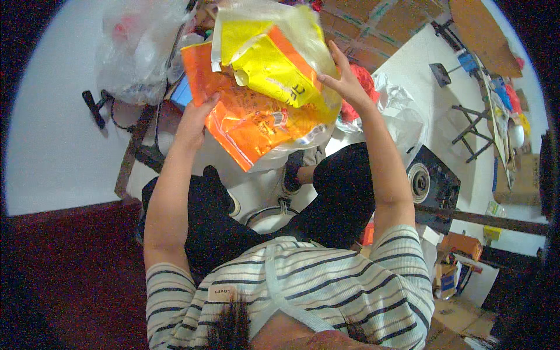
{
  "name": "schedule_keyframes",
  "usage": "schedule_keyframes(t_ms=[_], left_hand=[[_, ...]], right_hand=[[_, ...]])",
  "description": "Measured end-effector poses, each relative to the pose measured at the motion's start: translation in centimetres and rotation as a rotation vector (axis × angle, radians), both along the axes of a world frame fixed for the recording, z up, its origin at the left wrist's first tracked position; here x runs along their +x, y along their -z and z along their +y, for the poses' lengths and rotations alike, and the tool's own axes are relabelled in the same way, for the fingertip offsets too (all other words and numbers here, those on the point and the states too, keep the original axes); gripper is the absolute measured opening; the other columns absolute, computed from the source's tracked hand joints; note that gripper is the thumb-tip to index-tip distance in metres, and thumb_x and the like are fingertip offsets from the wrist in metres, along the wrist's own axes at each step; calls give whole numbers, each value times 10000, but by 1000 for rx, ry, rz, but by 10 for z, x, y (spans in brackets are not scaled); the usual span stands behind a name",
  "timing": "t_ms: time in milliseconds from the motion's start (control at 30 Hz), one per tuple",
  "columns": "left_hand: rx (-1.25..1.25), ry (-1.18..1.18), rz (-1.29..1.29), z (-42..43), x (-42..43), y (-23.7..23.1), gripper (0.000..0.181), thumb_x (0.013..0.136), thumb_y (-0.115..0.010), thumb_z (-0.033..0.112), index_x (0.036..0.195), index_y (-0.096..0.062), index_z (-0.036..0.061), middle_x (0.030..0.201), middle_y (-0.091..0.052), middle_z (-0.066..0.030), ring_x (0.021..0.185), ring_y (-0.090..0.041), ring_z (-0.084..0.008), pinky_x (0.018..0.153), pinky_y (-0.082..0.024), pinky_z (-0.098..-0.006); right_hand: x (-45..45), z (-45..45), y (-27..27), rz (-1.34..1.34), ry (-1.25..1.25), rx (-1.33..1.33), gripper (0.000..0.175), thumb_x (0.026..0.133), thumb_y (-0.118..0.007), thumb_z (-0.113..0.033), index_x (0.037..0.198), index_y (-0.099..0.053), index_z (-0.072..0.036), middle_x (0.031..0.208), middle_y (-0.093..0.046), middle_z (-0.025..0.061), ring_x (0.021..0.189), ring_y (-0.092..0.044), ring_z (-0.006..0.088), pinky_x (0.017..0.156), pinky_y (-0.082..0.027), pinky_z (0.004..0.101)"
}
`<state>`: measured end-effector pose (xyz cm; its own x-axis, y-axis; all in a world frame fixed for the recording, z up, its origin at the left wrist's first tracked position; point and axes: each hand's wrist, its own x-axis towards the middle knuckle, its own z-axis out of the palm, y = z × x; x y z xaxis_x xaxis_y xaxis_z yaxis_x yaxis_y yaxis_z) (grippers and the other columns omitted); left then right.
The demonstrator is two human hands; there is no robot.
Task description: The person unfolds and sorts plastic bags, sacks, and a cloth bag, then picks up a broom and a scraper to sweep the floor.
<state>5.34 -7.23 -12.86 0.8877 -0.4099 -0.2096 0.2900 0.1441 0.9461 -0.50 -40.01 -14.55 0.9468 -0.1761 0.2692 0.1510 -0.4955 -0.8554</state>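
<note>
Before my chest, a clear plastic bag (297, 13) bulges with flattened packaging. At its front lie a crumpled yellow plastic packet (280, 72) and a larger orange plastic packet (251, 118), both bearing print. My left hand (193, 122) grips the orange packet by its left edge, thumb on top. On the other side, my right hand (350, 85) holds the clear bag's flank. Its thumb presses near the yellow packet and one finger stretches up along the plastic; the remaining fingers are hidden behind.
At upper left hangs a translucent bag (135, 52) of plastic waste. Red plastic (363, 87) and silvery wrapping (391, 98) lie beyond my right forearm. A black gas stove (437, 188) stands at right, with a folding stool frame (472, 131) farther off. Cardboard boxes (350, 24) are stacked ahead.
</note>
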Motion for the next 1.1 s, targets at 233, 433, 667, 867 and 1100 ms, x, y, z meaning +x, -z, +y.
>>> schedule_keyframes(t_ms=[233,433,667,867,1100], left_hand=[[41,-55,-13,-1,-5,-22,324,810,-482,59,1130,-481,6,1053,-560,-73,969,-544,-174,860,-420,-303],[73,86,-176,3,19,-35,346,826,-557,192,1120,-519,15,953,-538,-28,840,-505,-117,728,-400,-234],[146,35,-309,-12,18,-70,459,820,-565,166,1229,-429,8,1091,-518,-48,938,-494,-128,772,-403,-232],[29,-134,-303,-3,7,-60,438,835,-501,147,1253,-414,48,1128,-500,-46,927,-474,-95,705,-413,-228],[265,-267,-442,10,9,-49,452,786,-482,82,1236,-453,114,1134,-514,-39,959,-493,-148,791,-409,-253]], right_hand=[[-19,3,36,605,-221,758,636,753,-661,-286,1263,-367,-43,1156,-506,85,1028,-501,187,862,-426,310],[-42,-64,12,297,485,124,328,776,-609,-233,1014,-586,-8,911,-589,47,830,-535,131,724,-421,263],[-101,-23,-20,88,243,117,239,821,-561,-201,977,-573,-20,832,-593,47,733,-543,144,651,-433,280],[-145,41,-3,103,-56,-127,209,738,-584,-30,944,-579,-67,919,-594,139,820,-586,278,700,-458,318],[-158,53,-19,-33,-280,-441,317,607,-640,31,913,-597,-40,930,-604,126,811,-583,288,704,-474,335]])
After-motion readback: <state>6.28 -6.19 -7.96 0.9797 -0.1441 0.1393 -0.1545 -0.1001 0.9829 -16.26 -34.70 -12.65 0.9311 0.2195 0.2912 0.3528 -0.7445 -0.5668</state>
